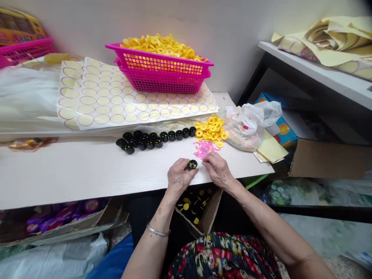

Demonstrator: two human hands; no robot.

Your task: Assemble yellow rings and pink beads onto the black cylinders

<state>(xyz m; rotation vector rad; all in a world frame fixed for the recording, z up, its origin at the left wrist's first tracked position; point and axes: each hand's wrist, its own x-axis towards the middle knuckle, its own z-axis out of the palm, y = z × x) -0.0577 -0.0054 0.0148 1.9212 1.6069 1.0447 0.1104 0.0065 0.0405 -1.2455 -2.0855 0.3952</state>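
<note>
My left hand grips a small round black cup near the table's front edge, its open top facing up with small coloured pieces inside. Just to the right, my right hand has thumb and fingers pinched together; whatever they hold is too small to make out. Beyond its fingertips lies a loose pile of tiny pink beads. Yellow ring-like plastic pieces are heaped behind the beads. Several more black cups stand to the left, some in a cluster and some in a row.
A pink basket heaped with yellow pieces rests on sticker sheets at the back. To the right sit a knotted plastic bag and yellowish paper. Below the table edge, a cardboard box contains black and yellow parts.
</note>
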